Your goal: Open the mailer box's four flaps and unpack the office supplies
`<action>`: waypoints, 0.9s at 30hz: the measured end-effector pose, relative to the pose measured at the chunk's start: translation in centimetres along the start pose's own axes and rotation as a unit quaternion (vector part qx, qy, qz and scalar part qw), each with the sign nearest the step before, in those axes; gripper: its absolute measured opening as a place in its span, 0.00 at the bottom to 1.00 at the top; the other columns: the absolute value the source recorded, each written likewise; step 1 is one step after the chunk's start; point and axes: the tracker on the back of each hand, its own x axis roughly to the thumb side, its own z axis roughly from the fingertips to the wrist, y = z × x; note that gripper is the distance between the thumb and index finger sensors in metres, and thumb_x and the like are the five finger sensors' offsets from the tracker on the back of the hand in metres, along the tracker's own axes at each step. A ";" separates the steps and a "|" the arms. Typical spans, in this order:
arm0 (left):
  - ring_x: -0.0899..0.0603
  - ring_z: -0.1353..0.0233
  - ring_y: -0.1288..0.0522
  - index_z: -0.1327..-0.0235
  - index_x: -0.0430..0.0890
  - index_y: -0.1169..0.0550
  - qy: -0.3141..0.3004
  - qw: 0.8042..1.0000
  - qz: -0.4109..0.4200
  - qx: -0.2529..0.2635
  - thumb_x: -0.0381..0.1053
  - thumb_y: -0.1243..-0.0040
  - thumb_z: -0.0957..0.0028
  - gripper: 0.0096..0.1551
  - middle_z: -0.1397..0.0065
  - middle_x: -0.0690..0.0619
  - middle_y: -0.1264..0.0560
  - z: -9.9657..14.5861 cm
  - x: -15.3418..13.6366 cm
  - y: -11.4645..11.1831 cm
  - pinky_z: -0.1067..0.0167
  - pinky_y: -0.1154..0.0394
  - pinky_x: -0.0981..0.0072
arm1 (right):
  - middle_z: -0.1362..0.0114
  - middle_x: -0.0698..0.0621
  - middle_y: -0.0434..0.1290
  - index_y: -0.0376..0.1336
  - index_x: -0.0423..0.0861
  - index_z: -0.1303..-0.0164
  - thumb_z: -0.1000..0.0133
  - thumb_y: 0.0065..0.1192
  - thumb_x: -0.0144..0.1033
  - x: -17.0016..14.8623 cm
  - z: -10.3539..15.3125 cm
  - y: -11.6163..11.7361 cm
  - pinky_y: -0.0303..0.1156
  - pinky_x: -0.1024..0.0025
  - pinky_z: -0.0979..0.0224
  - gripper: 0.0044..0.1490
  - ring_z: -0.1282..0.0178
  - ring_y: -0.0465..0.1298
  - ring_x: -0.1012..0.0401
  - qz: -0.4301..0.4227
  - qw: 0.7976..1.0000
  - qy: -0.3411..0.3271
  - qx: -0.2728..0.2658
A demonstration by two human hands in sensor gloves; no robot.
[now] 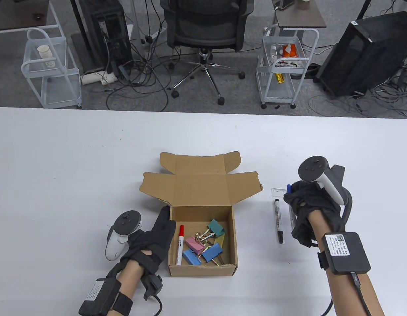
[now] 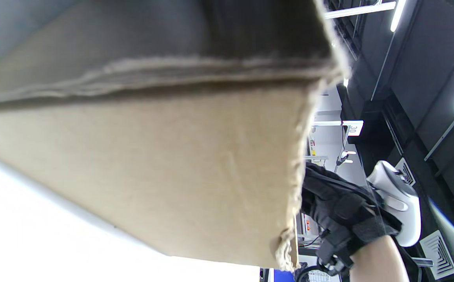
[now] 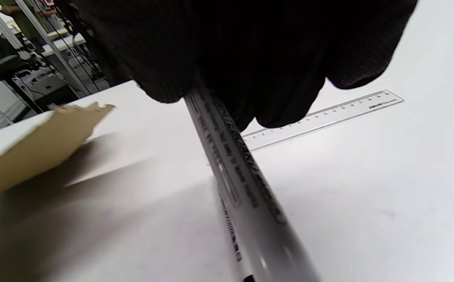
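The mailer box is being shown near the middle of the white table, its flaps folded out toward the far edge. Inside, one red-capped marker is lying with its cap toward the far side, its long axis running near to far. Beside it, five binder clips are piled — pink, teal, yellow and two blue.

The left hand is being rested flat against the box's left wall, fingers extended.

The right hand is being held to the right of the box, fingers curled around a grey marker; its blue cap is just peeking out on the far side. A black marker is lying just beside that hand, also near to far. A clear ruler is being largely hidden under the glove — only one end is showing from above.
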 end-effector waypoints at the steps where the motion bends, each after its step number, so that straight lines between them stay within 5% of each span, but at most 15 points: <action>1: 0.23 0.15 0.67 0.20 0.40 0.72 0.000 1.000 0.000 0.000 0.63 0.67 0.36 0.50 0.14 0.30 0.72 0.0 0.0 0.0 0.22 0.52 0.32 | 0.38 0.48 0.83 0.64 0.42 0.26 0.38 0.69 0.42 -0.2 -0.5 0.3 0.73 0.40 0.28 0.32 0.37 0.83 0.45 0.004 1.000 0.007 0.000; 27: 0.23 0.15 0.67 0.20 0.41 0.72 0.002 1.000 0.000 0.000 0.63 0.67 0.36 0.50 0.14 0.30 0.72 0.0 0.0 0.0 0.22 0.52 0.32 | 0.39 0.50 0.84 0.66 0.42 0.28 0.40 0.71 0.45 -3.7 -5.5 4.9 0.73 0.42 0.26 0.33 0.37 0.83 0.47 0.081 0.993 0.089 -0.008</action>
